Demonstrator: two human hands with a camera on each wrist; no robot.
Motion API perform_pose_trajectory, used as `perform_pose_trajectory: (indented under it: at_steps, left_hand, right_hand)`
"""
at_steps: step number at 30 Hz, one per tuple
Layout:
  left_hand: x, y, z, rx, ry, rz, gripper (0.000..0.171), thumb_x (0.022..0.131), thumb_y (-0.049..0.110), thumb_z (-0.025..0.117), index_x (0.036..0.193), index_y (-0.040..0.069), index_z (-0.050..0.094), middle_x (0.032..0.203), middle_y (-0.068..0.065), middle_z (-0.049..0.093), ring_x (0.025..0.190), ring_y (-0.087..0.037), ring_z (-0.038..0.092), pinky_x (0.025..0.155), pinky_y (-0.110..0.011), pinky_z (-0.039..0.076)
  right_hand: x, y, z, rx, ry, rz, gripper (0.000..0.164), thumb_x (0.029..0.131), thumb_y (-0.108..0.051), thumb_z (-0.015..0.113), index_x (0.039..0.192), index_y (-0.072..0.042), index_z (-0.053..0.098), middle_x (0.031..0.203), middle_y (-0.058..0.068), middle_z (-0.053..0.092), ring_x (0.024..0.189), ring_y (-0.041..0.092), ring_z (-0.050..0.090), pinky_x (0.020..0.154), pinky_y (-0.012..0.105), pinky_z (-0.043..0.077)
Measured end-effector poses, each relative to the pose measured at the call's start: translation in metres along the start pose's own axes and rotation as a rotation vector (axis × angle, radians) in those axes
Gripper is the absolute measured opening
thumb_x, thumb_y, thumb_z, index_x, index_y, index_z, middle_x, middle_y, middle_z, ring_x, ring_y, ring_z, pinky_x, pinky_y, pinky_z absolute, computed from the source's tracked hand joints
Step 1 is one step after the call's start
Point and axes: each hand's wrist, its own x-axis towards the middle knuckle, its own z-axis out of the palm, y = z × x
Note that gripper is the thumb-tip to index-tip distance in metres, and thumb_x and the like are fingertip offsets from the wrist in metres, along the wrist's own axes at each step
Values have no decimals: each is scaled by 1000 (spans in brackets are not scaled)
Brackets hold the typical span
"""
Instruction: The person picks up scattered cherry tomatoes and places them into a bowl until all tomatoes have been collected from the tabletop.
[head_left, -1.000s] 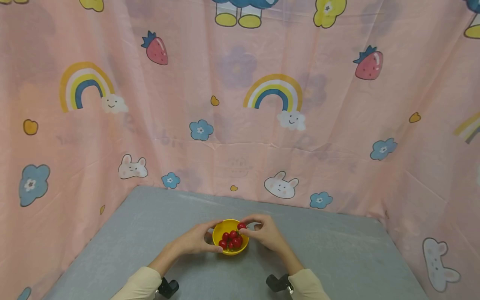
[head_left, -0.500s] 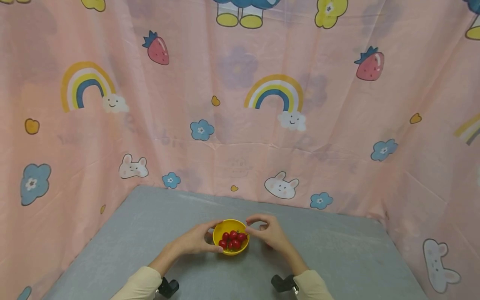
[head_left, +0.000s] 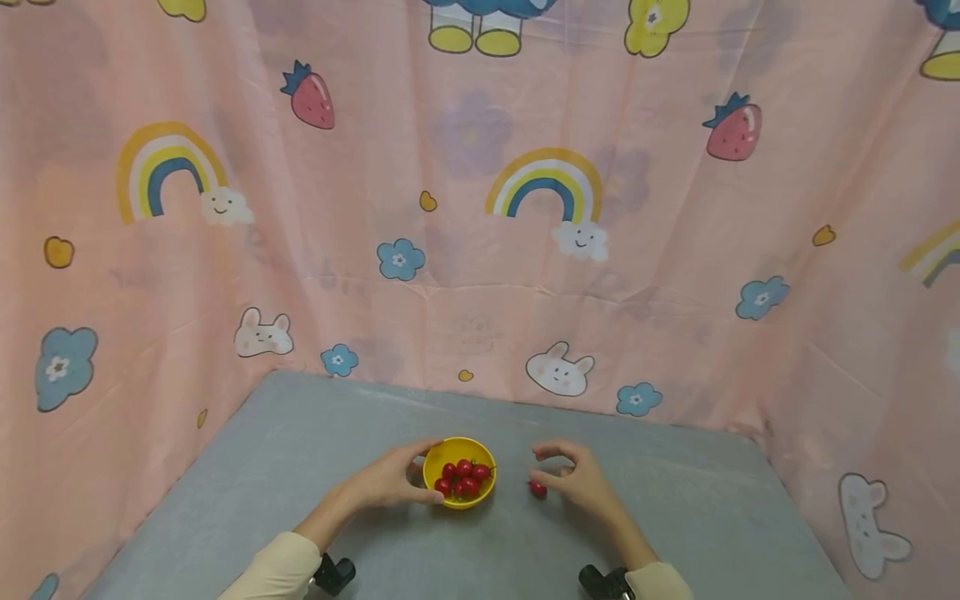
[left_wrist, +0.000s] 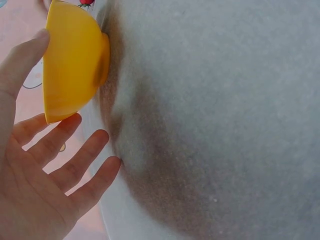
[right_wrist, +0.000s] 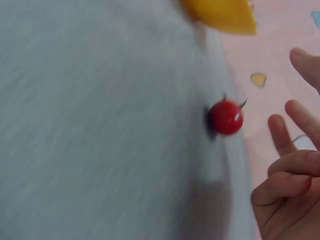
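Note:
Several red cherry tomatoes (head_left: 467,487) with green stems lie in a small yellow bowl (head_left: 457,451) on the table. My left hand (head_left: 392,480) grips the bowl's left side, thumb at the near rim and fingertips at the far rim. The left wrist view shows the thumb and forefingers on the yellow bowl (left_wrist: 72,62), the other fingers spread. To the right of the bowl, a single cherry tomato (head_left: 537,490) sits on the table. Just beside it hovers my right hand (head_left: 583,483), thumb and index finger apart and holding nothing. The right wrist view shows that cherry tomato (right_wrist: 226,117) apart from the fingers.
A grey table (head_left: 360,417) lies beneath both hands. Behind it and along its sides hangs a pink curtain (head_left: 450,317) printed with rainbows, strawberries and rabbits. Black wrist mounts sit by both cuffs.
My right hand let go of a cherry tomato in the bowl and moved right, to the loose one on the table. My left hand and the bowl have stayed in place.

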Motion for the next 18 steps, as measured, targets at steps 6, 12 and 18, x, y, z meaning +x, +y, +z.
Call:
perform_pose_trajectory:
  at_steps: [6, 12, 18]
  left_hand:
    - [1, -1, -1, 2, 0, 1, 83, 86, 32, 84, 153, 6, 42, 138, -17, 55, 111, -31, 62, 97, -51, 51]
    - [1, -2, -2, 18, -4, -7, 84, 86, 33, 84, 153, 6, 42, 139, -16, 56, 114, -32, 61, 99, -52, 49]
    - [0, 2, 0, 26, -4, -15, 84, 86, 34, 84, 153, 7, 42, 139, -16, 55, 116, -32, 59, 99, -53, 49]
  right_hand:
    - [-10, 7, -6, -23, -45, 57, 49, 84, -21, 86, 125, -1, 67, 120, 12, 67, 115, 33, 57, 97, 72, 39]
    - [-12, 11, -3, -57, -38, 85, 49, 81, -23, 88, 122, -4, 69, 113, 6, 68, 110, 27, 60, 99, 65, 42]
    - [-12, 14, 0, -39, -61, 0, 32, 81, -16, 88, 107, -3, 74, 95, 3, 71, 95, 27, 63, 89, 52, 47]
